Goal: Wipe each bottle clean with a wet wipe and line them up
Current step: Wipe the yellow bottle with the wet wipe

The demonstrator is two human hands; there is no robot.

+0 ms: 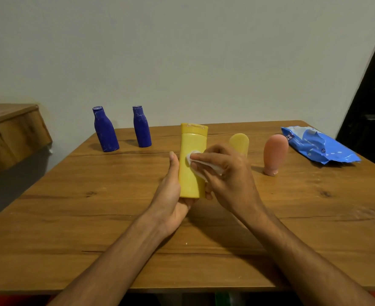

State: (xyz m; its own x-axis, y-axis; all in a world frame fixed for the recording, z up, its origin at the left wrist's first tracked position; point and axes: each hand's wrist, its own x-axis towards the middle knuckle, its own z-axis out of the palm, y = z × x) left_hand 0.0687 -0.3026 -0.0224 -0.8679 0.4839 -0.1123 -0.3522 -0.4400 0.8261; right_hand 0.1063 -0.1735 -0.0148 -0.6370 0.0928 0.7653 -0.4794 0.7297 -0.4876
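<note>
The left hand (175,191) grips the yellow bottle (193,160) upright from below, steadying it; right hand (224,171) fingers (200,161) pinch the wet wipe (195,159) against its face.

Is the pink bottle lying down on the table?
No, the pink bottle stands upright on the table, beside the blue wipes pack.
</note>
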